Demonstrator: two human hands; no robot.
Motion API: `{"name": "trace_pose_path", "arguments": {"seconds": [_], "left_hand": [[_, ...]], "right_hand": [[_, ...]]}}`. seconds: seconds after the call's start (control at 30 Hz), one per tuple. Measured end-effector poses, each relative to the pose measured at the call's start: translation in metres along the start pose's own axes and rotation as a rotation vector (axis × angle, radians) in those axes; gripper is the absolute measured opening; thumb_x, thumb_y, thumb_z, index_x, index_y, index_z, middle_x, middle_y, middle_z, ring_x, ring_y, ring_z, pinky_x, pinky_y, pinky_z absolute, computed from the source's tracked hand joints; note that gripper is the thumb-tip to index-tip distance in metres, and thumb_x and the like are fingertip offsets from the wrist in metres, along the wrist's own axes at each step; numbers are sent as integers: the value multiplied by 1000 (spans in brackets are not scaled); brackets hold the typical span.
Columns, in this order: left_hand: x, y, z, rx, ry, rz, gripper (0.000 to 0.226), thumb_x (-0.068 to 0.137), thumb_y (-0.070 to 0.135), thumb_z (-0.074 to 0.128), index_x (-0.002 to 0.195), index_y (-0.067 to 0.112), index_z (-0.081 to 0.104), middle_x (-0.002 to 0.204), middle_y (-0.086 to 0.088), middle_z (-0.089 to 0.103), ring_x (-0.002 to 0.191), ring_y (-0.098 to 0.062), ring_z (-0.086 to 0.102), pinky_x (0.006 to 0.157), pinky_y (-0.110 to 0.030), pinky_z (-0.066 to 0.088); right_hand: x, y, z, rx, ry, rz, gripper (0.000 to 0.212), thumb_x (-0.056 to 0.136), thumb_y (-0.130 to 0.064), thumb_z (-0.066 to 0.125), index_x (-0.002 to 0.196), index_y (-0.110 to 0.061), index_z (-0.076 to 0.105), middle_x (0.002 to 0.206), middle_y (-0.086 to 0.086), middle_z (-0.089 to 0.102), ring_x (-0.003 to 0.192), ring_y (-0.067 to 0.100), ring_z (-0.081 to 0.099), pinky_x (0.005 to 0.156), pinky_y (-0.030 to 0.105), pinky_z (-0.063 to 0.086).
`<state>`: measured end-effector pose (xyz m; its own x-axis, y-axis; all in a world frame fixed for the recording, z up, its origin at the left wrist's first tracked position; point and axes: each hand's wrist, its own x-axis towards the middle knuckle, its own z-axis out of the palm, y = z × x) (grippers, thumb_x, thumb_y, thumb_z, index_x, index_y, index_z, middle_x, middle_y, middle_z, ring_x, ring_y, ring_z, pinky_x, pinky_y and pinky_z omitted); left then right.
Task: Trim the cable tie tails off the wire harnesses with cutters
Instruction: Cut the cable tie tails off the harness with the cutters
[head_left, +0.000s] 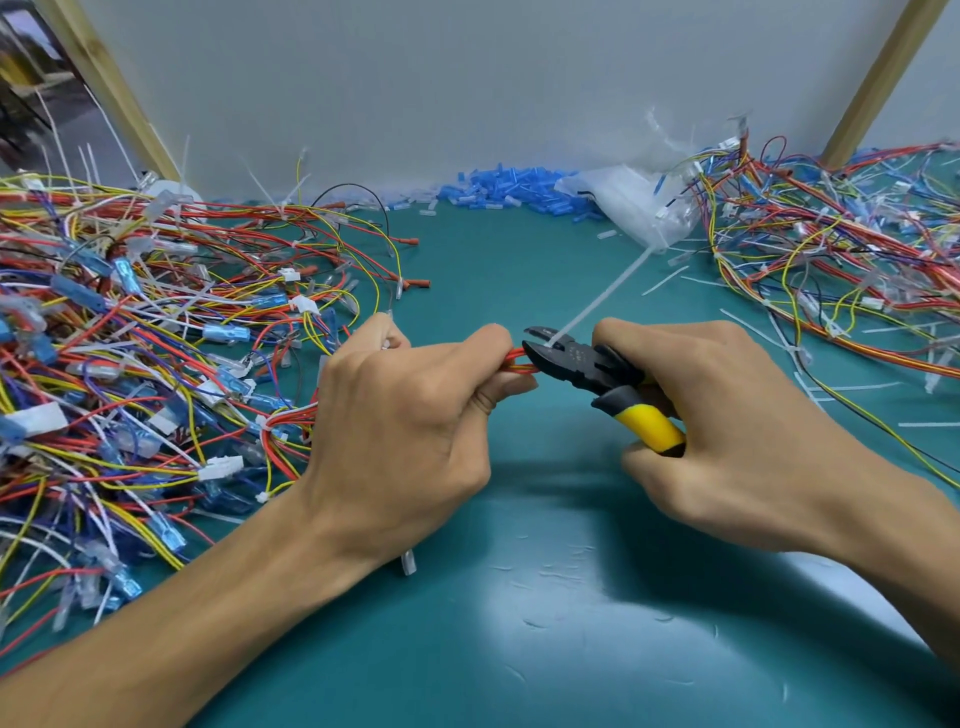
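Head view.

**Containers.** One clear plastic bag (641, 208) lies at the back of the green mat (519, 597), against the white wall (467, 78) and right of centre. It holds pale, translucent pieces; what they are cannot be told. Just left of the bag, a loose heap of blue sleeves (504, 189) lies along the foot of the wall, in no container.

**Hands.** The left hand (410, 415) is clenched, back upward, around a thin bundle of red and yellow wires (517, 362). The bundle emerges between thumb and forefinger, pointing right. The right hand (727, 415) grasps the cutters (587, 366), fingers wrapped round the yellow and black handles. The cutter jaws point left and stand slightly apart, touching the bundle just beside the left thumb. The white cable tie tail (602, 296) rises from between the jaws and slants up to the right, its tip near the bag. Both forearms enter from the near edge, and the hands meet above the middle of the mat.

**Edges and room.** The left harness pile (130, 338) covers the left side of the mat as far as the left wrist. The right harness pile (841, 249) fills the back right corner. Between them, bare mat runs from the wall to the near edge. Cut tails (665, 280) lie scattered in front of the right pile. At the near right, the mat's edge shows against a pale surface (862, 603). A left wooden post (109, 78) and a right wooden post (878, 78) flank the wall.
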<state>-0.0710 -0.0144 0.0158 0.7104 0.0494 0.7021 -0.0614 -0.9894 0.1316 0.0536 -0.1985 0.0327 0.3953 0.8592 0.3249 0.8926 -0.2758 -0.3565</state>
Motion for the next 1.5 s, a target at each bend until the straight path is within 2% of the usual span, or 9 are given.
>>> {"name": "trace_pose_path", "arguments": {"seconds": [0.1, 0.3, 0.5, 0.67, 0.83, 1.07, 1.27, 1.4, 1.5], "left_hand": [[0, 0, 0, 0, 8, 5, 37, 103, 20, 59, 78, 27, 34, 58, 14, 12, 59, -31, 17, 61, -37, 27], [-2, -3, 1, 27, -6, 30, 31, 102, 17, 60, 71, 14, 54, 62, 11, 20, 55, -36, 23, 59, -42, 31], [-1, -5, 0, 19, -22, 18, 26, 95, 7, 65, 73, 17, 57, 62, 10, 21, 60, -30, 18, 61, -41, 30], [-2, -6, 0, 23, -34, 34, 26, 97, 10, 65, 73, 18, 58, 63, 11, 31, 62, -28, 16, 63, -40, 28], [-3, -7, 1, 35, -44, 41, 24, 98, 12, 60, 75, 17, 61, 58, 5, 45, 58, -32, 19, 63, -40, 28], [-5, -8, 3, 35, -31, 53, 23, 98, 9, 58, 77, 16, 65, 58, 6, 48, 57, -33, 24, 63, -42, 30], [-4, -6, 3, 15, -15, 61, 28, 100, 13, 60, 75, 23, 55, 65, 12, 29, 61, -30, 18, 64, -39, 28], [-5, -5, 3, 30, -19, 52, 27, 100, 14, 60, 74, 20, 57, 64, 13, 32, 59, -32, 20, 62, -41, 30], [-5, -6, 4, 37, -18, 43, 29, 102, 18, 58, 73, 19, 57, 61, 13, 35, 58, -33, 22, 62, -44, 33]], "right_hand": [[0, -1, 0, 11, 0, -4, 30, 64, -19, 52, 73, -32, 26, 63, -2, 34, 62, 29, 33, 51, 46, 31], [-1, -2, 2, 80, -20, 7, 27, 67, -19, 54, 72, -30, 29, 63, 1, 33, 60, 27, 28, 51, 43, 26], [-1, -4, 5, 166, -72, 41, 22, 62, -17, 56, 73, -17, 36, 63, 7, 30, 60, 25, 24, 52, 43, 22], [-1, -5, 5, 188, -87, 65, 21, 60, -11, 55, 69, -14, 36, 64, 10, 27, 59, 16, 18, 50, 36, 15], [-2, -4, 6, 184, -94, 81, 18, 62, -8, 48, 67, -13, 31, 66, 10, 23, 61, 15, 15, 52, 36, 12], [-3, -4, 6, 154, -85, 81, 17, 66, -11, 45, 66, -13, 28, 67, 11, 23, 61, 14, 14, 53, 38, 12], [-3, -4, 6, 143, -87, 85, 16, 66, -16, 43, 65, -14, 27, 67, 13, 23, 63, 19, 15, 52, 35, 11], [-3, -4, 7, 171, -98, 93, 18, 66, -13, 43, 66, -14, 26, 67, 11, 22, 62, 15, 14, 53, 37, 11], [-3, -5, 8, 195, -114, 107, 18, 64, -12, 43, 66, -14, 25, 67, 11, 21, 62, 14, 14, 52, 34, 11]]}}
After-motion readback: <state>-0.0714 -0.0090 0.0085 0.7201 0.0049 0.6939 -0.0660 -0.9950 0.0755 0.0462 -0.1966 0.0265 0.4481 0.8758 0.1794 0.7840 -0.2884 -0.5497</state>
